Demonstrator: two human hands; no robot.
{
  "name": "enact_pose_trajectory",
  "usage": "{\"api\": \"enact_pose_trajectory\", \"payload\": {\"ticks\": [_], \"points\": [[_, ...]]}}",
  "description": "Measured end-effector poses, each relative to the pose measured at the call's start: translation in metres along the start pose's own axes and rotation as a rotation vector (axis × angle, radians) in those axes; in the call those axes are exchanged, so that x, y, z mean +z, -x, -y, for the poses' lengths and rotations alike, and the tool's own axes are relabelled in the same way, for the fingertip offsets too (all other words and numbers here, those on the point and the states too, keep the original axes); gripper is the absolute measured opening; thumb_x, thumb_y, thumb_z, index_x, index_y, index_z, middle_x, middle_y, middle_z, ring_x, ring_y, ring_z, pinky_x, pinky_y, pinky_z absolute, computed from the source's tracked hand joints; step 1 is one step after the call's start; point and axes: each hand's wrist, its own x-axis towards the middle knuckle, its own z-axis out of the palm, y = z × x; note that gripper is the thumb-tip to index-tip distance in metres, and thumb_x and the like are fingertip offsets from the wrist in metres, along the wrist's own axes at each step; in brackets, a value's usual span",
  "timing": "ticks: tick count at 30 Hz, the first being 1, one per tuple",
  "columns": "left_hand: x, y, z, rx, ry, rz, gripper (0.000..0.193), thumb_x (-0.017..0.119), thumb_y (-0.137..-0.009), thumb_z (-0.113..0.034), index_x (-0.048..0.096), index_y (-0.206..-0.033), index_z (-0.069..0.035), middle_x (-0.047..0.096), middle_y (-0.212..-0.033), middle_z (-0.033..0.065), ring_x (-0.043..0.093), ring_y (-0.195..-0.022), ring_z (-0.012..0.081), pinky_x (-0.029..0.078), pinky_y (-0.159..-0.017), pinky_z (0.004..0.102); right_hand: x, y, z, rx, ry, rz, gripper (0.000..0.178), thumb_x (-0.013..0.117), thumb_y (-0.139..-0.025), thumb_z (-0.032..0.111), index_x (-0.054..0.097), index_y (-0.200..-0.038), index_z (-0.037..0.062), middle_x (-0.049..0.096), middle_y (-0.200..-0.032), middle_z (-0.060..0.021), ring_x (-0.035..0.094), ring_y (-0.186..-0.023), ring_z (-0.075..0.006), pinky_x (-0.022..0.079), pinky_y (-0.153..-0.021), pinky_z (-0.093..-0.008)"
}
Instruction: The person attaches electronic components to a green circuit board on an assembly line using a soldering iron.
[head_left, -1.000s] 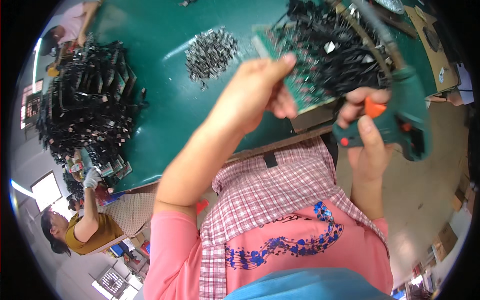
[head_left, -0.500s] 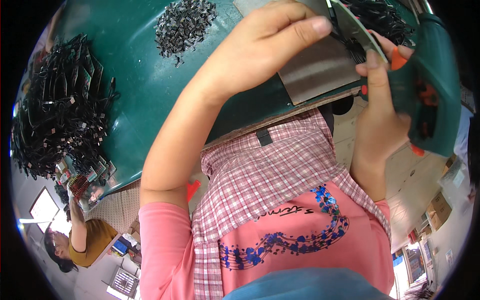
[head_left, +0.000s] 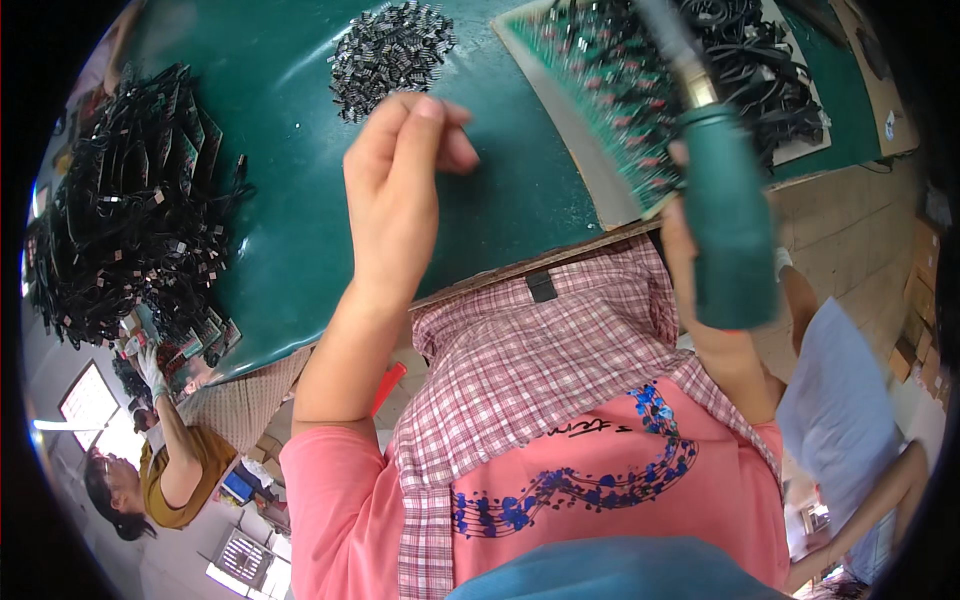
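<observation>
My right hand is wrapped around a green gun-shaped power tool. Its metal nozzle is blurred and points away from me, over a green circuit board panel with rows of black and red parts. The panel lies on a grey board. My left hand is above the green table just in front of a pile of small black-and-silver parts. Its fingers are curled in and the thumb is pressed against them; whether anything is between them is hidden.
A big heap of black cables with circuit boards covers the table's left end. More coiled black cables lie behind the tool on the right. A person in a mustard top sits at the far left; another in light blue is at the right.
My left hand has left the panel and drawn back leftward toward the pile of small parts. The panel, tilted up before, is now down. The tool has swung left over it, nozzle away from me.
</observation>
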Motion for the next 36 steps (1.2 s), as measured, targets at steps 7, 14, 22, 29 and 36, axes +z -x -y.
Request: {"api": "enact_pose_trajectory", "payload": {"ticks": [7,14,22,29,36], "points": [[0.025,-0.039,0.016,0.001,-0.393,-0.171,0.038,0.062,-0.088,-0.014,0.05,-0.12,0.003,0.064,-0.09,0.0083,0.06,-0.081,0.0122,0.049,-0.066,0.0244,-0.013,0.003,0.012,0.299,-0.357,0.205,0.043,0.054,-0.085,-0.003,0.042,-0.127,0.0007,0.057,-0.116,-0.0182,0.066,-0.078,-0.0159,0.052,-0.073,-0.0278],[0.022,-0.064,-0.002,-0.219,0.128,-0.077,0.03,0.06,-0.087,-0.012,0.055,-0.111,0.005,0.065,-0.09,0.0067,0.063,-0.075,0.0113,0.052,-0.065,0.0228,-0.022,0.034,-0.021,0.235,-1.111,-0.016,0.035,0.06,-0.083,0.007,0.04,-0.112,0.0103,0.049,-0.114,-0.0213,0.062,-0.091,-0.0261,0.05,-0.089,-0.0447],[0.02,-0.075,-0.011,-0.188,0.235,-0.023,0.022,0.059,-0.087,-0.006,0.055,-0.102,0.008,0.065,-0.087,0.0107,0.062,-0.071,0.0129,0.052,-0.065,0.0235,0.008,0.022,-0.028,0.055,-1.204,-0.107,0.035,0.061,-0.084,0.009,0.043,-0.113,0.0165,0.042,-0.123,-0.0174,0.04,-0.127,-0.0366,0.027,-0.108,-0.057],[0.013,-0.072,0.015,-0.116,0.026,-0.133,0.024,0.06,-0.087,-0.006,0.056,-0.106,0.008,0.063,-0.084,0.0088,0.059,-0.068,0.011,0.05,-0.065,0.0228,-0.029,0.018,-0.034,-0.188,-0.486,-0.528,0.031,0.058,-0.087,0.013,0.042,-0.113,0.0177,0.036,-0.131,-0.0166,0.018,-0.139,-0.037,0.022,-0.11,-0.0597],[0.045,-0.036,0.005,0.888,-1.04,-0.248,0.02,0.067,-0.071,0.002,0.057,-0.087,-0.003,0.058,-0.088,0.0118,0.054,-0.078,0.0243,0.043,-0.066,0.0341,-0.015,0.044,-0.024,0.129,-0.749,-0.382,0.036,0.05,-0.088,-0.005,0.039,-0.119,0.0113,0.054,-0.099,-0.0165,0.052,-0.073,-0.0177,0.047,-0.072,-0.0363]]}}
